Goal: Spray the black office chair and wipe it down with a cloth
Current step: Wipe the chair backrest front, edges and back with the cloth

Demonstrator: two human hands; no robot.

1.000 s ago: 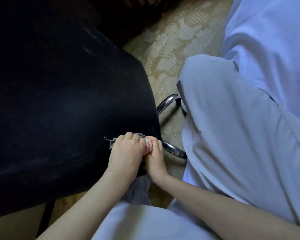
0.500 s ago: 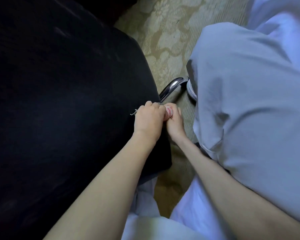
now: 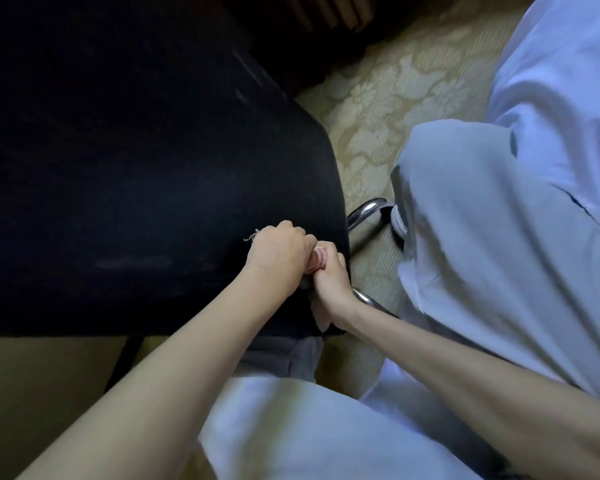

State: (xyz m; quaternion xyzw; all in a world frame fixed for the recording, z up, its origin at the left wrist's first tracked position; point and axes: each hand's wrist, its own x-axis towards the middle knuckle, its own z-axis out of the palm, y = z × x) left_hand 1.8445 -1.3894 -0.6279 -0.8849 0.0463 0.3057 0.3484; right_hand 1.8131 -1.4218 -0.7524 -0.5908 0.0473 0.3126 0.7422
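Patterned beige carpet (image 3: 388, 109) all round, black office chair (image 3: 136, 168) parked on it. At the seat's right edge the cloth (image 3: 321, 258) is clutched in both the left grip (image 3: 279, 252) and right grip (image 3: 331, 284), fingers curled tight. Bunched up like that, dirt could just be smeared around, or the frayed threads snagged.

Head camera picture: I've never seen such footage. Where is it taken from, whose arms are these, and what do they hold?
The camera sits on a person's head, looking down, so these are their own bare arms; there is no robot. The left hand and right hand both grip a bunched cloth at the edge of the black chair seat. A chrome chair leg and patterned carpet show beside it; the pale fabric is the person's clothing.
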